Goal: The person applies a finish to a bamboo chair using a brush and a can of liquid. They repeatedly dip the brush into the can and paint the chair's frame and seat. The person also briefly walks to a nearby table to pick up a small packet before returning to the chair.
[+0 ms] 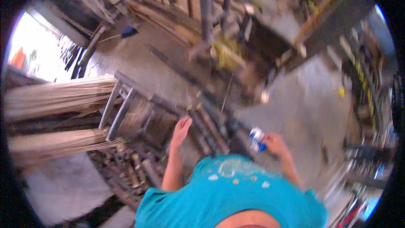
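2 hands [181, 130], 1 blue-white packet [257, 138], 2 pale thread bundles [59, 95], 1 metal frame [122, 105], 1 broom [128, 31].

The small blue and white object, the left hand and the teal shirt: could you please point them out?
small blue and white object [256, 138], head view, its white upper part.
left hand [181, 130], head view, back of the hand.
teal shirt [236, 194], head view, chest area.

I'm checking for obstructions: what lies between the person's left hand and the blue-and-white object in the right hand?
In the head view, dark wooden bars of the frame lie between the left hand and the blue-and-white object held by the right hand.
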`<state>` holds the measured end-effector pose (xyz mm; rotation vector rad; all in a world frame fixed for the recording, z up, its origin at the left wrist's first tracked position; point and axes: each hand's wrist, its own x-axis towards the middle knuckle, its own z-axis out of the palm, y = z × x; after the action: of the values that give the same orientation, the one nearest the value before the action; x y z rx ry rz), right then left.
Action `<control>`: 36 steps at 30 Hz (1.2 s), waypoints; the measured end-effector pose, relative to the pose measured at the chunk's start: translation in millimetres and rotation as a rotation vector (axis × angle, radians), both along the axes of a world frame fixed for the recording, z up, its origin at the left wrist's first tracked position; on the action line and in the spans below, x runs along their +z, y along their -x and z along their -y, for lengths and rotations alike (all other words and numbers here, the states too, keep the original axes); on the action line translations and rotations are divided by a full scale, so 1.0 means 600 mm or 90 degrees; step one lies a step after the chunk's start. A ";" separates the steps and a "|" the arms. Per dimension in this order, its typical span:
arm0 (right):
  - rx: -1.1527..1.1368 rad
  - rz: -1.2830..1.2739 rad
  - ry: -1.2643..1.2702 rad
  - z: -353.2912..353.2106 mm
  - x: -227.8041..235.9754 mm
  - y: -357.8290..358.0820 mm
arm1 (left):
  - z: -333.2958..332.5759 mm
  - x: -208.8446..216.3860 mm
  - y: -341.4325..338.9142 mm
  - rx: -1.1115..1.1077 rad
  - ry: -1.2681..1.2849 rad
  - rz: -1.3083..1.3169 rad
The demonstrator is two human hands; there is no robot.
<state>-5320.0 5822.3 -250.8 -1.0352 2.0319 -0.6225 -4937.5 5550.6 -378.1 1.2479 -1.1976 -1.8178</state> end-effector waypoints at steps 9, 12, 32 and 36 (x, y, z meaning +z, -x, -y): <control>0.150 0.249 -0.036 0.416 0.036 0.085 | 0.110 0.187 0.119 -0.109 0.131 0.249; 0.225 0.363 -0.067 0.587 0.100 0.042 | 0.173 0.270 0.142 -0.083 0.210 0.229; 0.591 0.277 0.349 1.531 0.162 -0.476 | 1.049 0.366 -0.164 0.287 -0.067 -0.425; 0.609 0.218 0.420 1.672 0.190 -0.586 | 1.190 0.406 -0.254 0.338 0.066 -0.256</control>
<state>-4968.3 4819.3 -136.5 -1.9239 0.8388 -0.8548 -4785.1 4836.6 -134.2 0.9613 -0.6490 -1.4907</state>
